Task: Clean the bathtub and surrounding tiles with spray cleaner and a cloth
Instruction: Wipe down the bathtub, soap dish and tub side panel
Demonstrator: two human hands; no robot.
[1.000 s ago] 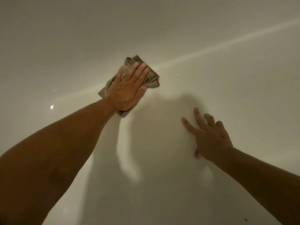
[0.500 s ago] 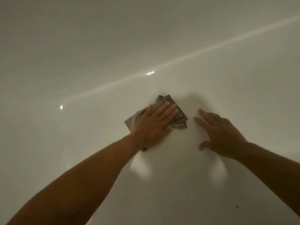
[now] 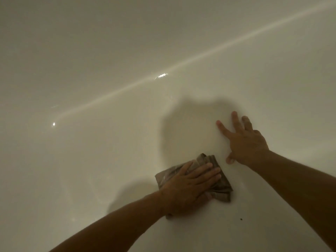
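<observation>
The white bathtub surface (image 3: 109,160) fills the whole view, glossy, with a bright streak of reflected light running diagonally across it. A folded grey-brown cloth (image 3: 221,190) lies flat on the tub near the lower middle. My left hand (image 3: 189,188) presses down on the cloth with straight fingers spread over it. My right hand (image 3: 243,140) rests flat on the bare tub surface just above and to the right of the cloth, fingers spread, holding nothing. No spray bottle is in view.
A small dark speck (image 3: 241,219) sits on the tub surface below the cloth. Shadows of my head and arms fall on the tub around my hands.
My left hand has wiped the cloth down and toward me, from the upper left to just below my right hand. My right hand has stayed planted on the tub.
</observation>
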